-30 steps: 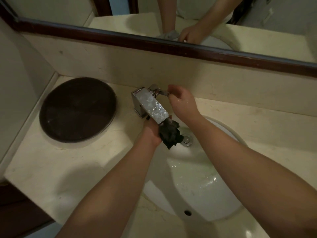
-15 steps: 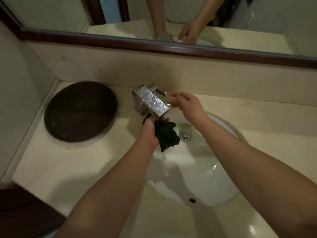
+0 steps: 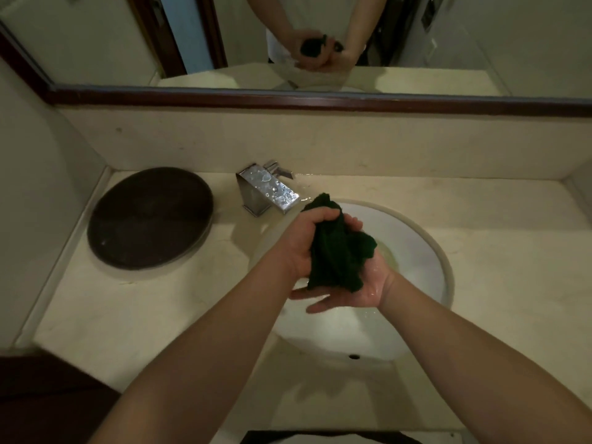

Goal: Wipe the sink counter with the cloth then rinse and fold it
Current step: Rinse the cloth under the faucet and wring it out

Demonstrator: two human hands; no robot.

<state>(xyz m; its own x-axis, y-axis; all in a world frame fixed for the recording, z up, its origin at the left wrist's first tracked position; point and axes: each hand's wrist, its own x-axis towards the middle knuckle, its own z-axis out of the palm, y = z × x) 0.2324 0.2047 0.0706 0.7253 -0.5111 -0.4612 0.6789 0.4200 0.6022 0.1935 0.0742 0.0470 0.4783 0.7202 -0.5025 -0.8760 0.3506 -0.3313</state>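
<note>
A dark green cloth point(image 3: 339, 248), wet and bunched up, hangs over the white sink basin point(image 3: 423, 251). My left hand point(image 3: 298, 241) grips its upper part from the left. My right hand point(image 3: 358, 290) lies palm up under the cloth's lower end, fingers spread toward the left, cradling it. Both hands are wet. The chrome faucet point(image 3: 269, 190) stands just behind and left of the hands, speckled with drops, its lever point(image 3: 280, 169) at the back. No water stream is visible.
A round dark brown tray point(image 3: 150, 216) lies on the beige counter point(image 3: 499, 238) left of the faucet. A backsplash and a wood-framed mirror point(image 3: 320, 100) rise behind. A wall closes the left side. A puddle sits by the faucet's base.
My right hand left the faucet lever and came under the cloth. My left hand drew the cloth out from beneath the spout toward me, above the basin.
</note>
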